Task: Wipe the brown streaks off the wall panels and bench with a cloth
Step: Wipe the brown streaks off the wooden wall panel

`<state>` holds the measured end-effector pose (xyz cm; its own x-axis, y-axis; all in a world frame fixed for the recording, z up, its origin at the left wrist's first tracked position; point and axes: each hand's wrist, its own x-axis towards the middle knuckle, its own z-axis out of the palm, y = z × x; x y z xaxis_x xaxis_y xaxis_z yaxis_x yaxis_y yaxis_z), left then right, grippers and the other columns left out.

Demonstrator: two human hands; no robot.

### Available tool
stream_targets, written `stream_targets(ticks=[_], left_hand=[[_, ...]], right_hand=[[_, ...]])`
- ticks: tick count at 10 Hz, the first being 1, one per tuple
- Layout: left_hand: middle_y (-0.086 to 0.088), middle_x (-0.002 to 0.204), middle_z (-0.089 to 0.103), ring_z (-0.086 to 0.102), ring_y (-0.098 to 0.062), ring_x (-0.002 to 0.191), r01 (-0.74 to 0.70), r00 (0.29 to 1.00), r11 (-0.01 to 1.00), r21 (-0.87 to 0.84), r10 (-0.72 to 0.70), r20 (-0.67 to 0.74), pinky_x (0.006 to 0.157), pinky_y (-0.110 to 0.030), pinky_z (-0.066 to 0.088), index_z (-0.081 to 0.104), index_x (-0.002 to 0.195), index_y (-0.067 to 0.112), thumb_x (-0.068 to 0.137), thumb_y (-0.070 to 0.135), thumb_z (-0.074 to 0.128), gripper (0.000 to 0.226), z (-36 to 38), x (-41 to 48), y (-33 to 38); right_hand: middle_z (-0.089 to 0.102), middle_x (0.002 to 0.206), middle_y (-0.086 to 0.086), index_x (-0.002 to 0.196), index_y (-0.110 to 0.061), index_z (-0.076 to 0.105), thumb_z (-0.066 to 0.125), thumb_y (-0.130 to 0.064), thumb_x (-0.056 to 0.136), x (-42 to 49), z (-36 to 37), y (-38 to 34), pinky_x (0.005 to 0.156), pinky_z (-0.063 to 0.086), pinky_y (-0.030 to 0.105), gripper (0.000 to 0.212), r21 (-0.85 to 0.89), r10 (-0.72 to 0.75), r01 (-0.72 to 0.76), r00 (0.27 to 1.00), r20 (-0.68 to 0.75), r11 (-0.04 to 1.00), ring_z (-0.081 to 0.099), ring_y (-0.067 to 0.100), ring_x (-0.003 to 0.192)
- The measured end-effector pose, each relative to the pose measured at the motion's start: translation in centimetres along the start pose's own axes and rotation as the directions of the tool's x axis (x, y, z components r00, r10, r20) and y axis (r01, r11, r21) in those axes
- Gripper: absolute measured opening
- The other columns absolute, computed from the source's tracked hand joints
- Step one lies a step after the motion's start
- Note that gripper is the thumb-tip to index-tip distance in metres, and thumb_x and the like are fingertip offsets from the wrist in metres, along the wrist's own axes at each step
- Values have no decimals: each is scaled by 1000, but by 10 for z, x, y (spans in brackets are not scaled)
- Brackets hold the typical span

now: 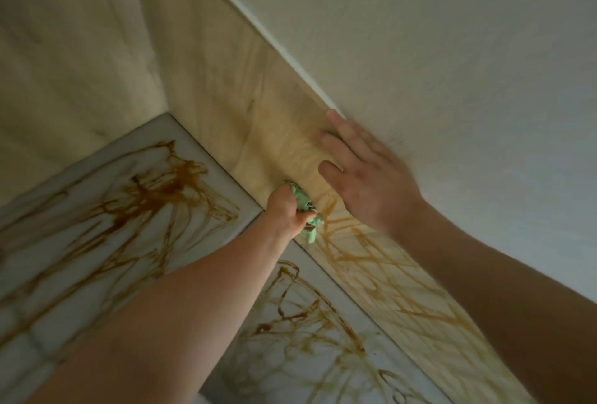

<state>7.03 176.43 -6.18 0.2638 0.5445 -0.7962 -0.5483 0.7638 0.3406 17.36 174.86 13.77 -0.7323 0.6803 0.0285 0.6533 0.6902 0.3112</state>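
Currently: left hand [286, 209] grips green cloth [303, 202] on wall panel [242, 96] just above the back edge of the bench [223, 190]. Right hand [365, 177] lies flat on the panel, fingers straight. Risk: a soiled cloth may respread the brown streaks [371, 261].

A room corner, seen at a tilt. Two pale wood panels meet in it: the left panel [74, 57] lies in shadow, and the right panel [226, 87] runs toward the lower right. A thin white trim [277, 45] caps the right panel, with a white, lightly textured wall [436, 48] above it. Below the panels is a bench [206, 242] with two pale grey pads, the far pad [64, 177] and the near pad [310, 368]. Brown streaks [161, 187] cross both pads and the lower right panel. The light is dim and soft.
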Motion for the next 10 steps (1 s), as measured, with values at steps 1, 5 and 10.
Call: stream_targets(ticks=[1, 5, 10], left_hand=[[-8, 156, 48, 50, -26, 139, 46, 999, 997, -68, -44, 25, 105, -34, 45, 42, 153, 10, 104, 25, 61, 55, 26, -64, 48], [-28, 143, 50, 46, -48, 136, 16, 986, 998, -68, -5, 166, 109, -59, 46, 54, 134, -5, 101, -1, 49, 34, 58, -207, 132], [-18, 92, 71, 72, -24, 91, -185, 983, 947, 263, 177, 56, 93, -38, 55, 63, 96, 8, 107, 23, 34, 34, -60, -409, 102]], right_hand=[[49, 152, 20, 99, -7, 66, 49, -7, 98, 3, -9, -1, 126, 25, 46, 17, 119, 38, -44, 998, 57, 992, 22, 38, 156], [54, 137, 13, 132, -9, 60, 48, 3, 87, -61, -94, -22, 85, 57, 47, 48, 298, 502, -626, 767, 398, 721, 64, 37, 107], [67, 123, 3, 121, -20, 68, 48, -22, 104, -38, -152, -120, 93, 48, 32, 27, 728, 353, -593, 800, 485, 344, 62, 23, 114]])
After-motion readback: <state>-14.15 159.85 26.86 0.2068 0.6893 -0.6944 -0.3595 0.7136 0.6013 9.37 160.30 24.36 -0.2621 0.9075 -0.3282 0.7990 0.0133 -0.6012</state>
